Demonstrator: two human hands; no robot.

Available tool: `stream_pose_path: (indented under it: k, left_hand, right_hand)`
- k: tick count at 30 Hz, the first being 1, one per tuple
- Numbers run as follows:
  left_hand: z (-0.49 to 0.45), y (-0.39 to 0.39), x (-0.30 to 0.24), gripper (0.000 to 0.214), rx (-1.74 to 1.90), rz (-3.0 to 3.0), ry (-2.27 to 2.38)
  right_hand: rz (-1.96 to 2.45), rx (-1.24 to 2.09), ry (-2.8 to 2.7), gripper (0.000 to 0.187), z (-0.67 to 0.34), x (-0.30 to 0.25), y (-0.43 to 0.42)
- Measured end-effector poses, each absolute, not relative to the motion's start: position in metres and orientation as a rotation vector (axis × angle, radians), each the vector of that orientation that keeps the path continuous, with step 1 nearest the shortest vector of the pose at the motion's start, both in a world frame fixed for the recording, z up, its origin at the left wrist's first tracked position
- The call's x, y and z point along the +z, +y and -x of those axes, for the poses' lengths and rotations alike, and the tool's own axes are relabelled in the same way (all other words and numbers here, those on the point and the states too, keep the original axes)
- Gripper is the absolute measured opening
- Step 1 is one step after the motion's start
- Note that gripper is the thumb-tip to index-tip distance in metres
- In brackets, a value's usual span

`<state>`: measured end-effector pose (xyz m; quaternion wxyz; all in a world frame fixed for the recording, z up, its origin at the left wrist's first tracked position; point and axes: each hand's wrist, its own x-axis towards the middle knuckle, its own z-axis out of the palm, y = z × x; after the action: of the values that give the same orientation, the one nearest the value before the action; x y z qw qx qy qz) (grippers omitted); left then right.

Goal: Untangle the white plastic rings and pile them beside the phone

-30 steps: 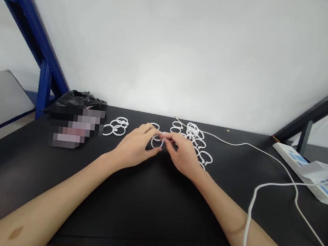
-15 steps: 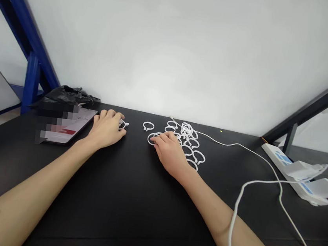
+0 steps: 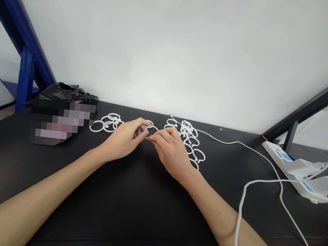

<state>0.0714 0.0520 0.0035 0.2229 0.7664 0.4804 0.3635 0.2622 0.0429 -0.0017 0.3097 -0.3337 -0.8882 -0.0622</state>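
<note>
My left hand (image 3: 125, 140) and my right hand (image 3: 171, 151) meet at the middle of the black table (image 3: 131, 198), both pinching one white plastic ring (image 3: 150, 129) between their fingertips. A small group of closed white rings (image 3: 107, 122) lies to the left of my left hand. A larger heap of white rings (image 3: 190, 140) lies just right of my right hand, partly hidden behind it.
A black bag (image 3: 66, 92) and a blurred flat item (image 3: 60, 125) sit at the far left. A white cable (image 3: 246, 179) runs across the right side to a white power strip (image 3: 300, 170). Blue (image 3: 23, 79) and black (image 3: 311, 104) frame posts flank the table.
My left hand came back from the left group of rings to the middle. My right hand lifted a ring from the table, and both hands now pinch it.
</note>
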Motion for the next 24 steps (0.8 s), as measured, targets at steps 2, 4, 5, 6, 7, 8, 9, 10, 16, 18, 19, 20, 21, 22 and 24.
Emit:
stream_pose_path:
  k: [2, 4, 5, 6, 7, 8, 9, 10, 16, 18, 19, 20, 21, 22, 24]
  left_hand:
    - [-0.0711, 0.0525, 0.0042, 0.023, 1.057, -2.042, 1.365]
    - [-0.0703, 0.0530, 0.0061, 0.019, 1.082, -1.969, 1.393]
    - [-0.0700, 0.0531, 0.0073, 0.017, 1.089, -1.939, 1.395]
    - [-0.0700, 0.0529, 0.0083, 0.016, 1.091, -1.919, 1.393]
    - [-0.0701, 0.0525, 0.0091, 0.015, 1.088, -1.911, 1.389]
    - [-0.0703, 0.0522, 0.0095, 0.015, 1.082, -1.917, 1.389]
    - [-0.0706, 0.0518, 0.0093, 0.014, 1.074, -1.941, 1.390]
    - [-0.0709, 0.0515, 0.0087, 0.014, 1.065, -1.980, 1.390]
    - [-0.0738, 0.0486, 0.0036, 0.018, 1.022, -2.279, 1.428]
    - [-0.0750, 0.0466, 0.0037, 0.025, 0.984, -2.353, 1.465]
    - [-0.0753, 0.0457, 0.0038, 0.030, 0.968, -2.394, 1.464]
    - [-0.0754, 0.0450, 0.0039, 0.034, 0.952, -2.439, 1.447]
    - [-0.0754, 0.0447, 0.0038, 0.038, 0.936, -2.485, 1.420]
    - [-0.0752, 0.0447, 0.0034, 0.041, 0.923, -2.527, 1.390]
    - [-0.0745, 0.0456, 0.0019, 0.040, 0.904, -2.590, 1.341]
  right_hand:
    - [0.913, -0.108, -2.285, 0.022, -0.2617, -0.0006, 0.0422]
    - [0.952, -0.021, -2.170, 0.023, -0.2629, 0.0000, 0.0421]
    - [0.962, 0.037, -2.121, 0.024, -0.2639, 0.0000, 0.0422]
    - [0.959, 0.104, -2.085, 0.025, -0.2651, -0.0001, 0.0423]
    - [0.950, 0.173, -2.062, 0.024, -0.2663, -0.0003, 0.0424]
    - [0.938, 0.239, -2.051, 0.022, -0.2671, -0.0004, 0.0424]
    - [0.927, 0.293, -2.044, 0.021, -0.2676, -0.0005, 0.0422]
    - [0.919, 0.330, -2.037, 0.020, -0.2676, -0.0004, 0.0417]
    - [0.947, 0.398, -1.972, 0.015, -0.2645, 0.0020, 0.0393]
    - [0.985, 0.436, -1.947, 0.012, -0.2652, 0.0026, 0.0400]
    - [1.006, 0.452, -1.934, 0.011, -0.2659, 0.0029, 0.0406]
    - [1.024, 0.465, -1.925, 0.011, -0.2666, 0.0033, 0.0411]
    - [1.038, 0.473, -1.920, 0.010, -0.2672, 0.0037, 0.0415]
    - [1.047, 0.476, -1.920, 0.010, -0.2677, 0.0041, 0.0418]
    - [1.051, 0.471, -1.928, 0.010, -0.2681, 0.0051, 0.0419]
